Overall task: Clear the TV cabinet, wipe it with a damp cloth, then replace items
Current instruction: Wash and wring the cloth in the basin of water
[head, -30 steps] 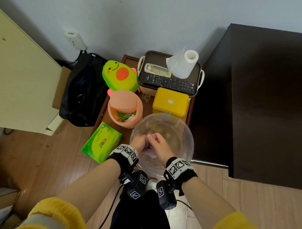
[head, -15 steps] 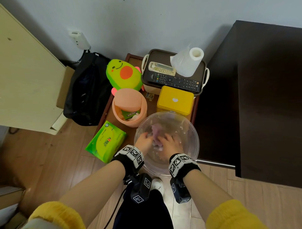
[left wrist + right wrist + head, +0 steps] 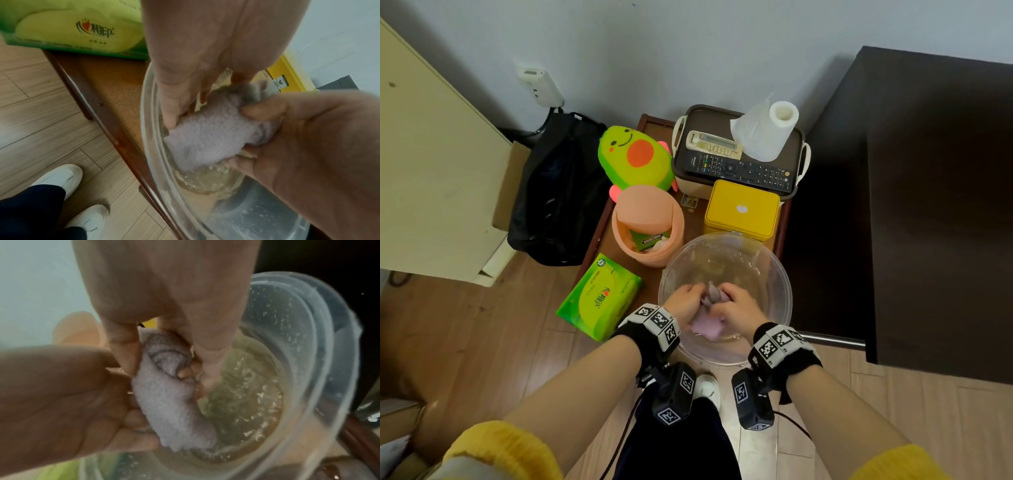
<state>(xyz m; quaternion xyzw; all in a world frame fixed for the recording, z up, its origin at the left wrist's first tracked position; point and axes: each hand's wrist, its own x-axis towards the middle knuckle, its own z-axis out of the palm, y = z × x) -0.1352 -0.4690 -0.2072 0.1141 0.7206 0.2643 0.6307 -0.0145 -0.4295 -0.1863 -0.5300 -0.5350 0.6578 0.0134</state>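
A pale lilac cloth [image 3: 709,322] is bunched between both hands over a clear plastic basin [image 3: 784,274] that holds a little water. My left hand [image 3: 686,301] grips the cloth's left end, thumb and fingers curled round it [image 3: 209,134]. My right hand [image 3: 734,308] grips the other end; in the right wrist view its fingers wrap the wet cloth [image 3: 170,402] above the rippled water. The basin's rim [image 3: 152,146] stands on a low brown table [image 3: 599,233]. The dark TV cabinet [image 3: 928,205] fills the right side, its top bare.
On the low table stand a green tissue pack [image 3: 599,298], a pink bin [image 3: 647,226], a yellow tin [image 3: 741,209], an avocado plush [image 3: 637,157], and a lidded box [image 3: 688,185] bearing two remotes and a paper roll [image 3: 767,133]. A black bag [image 3: 558,192] lies left.
Half a second ago both hands were pressing the cloth deeper in the basin. They have since drawn back toward the near rim and lifted it, bunched between them.
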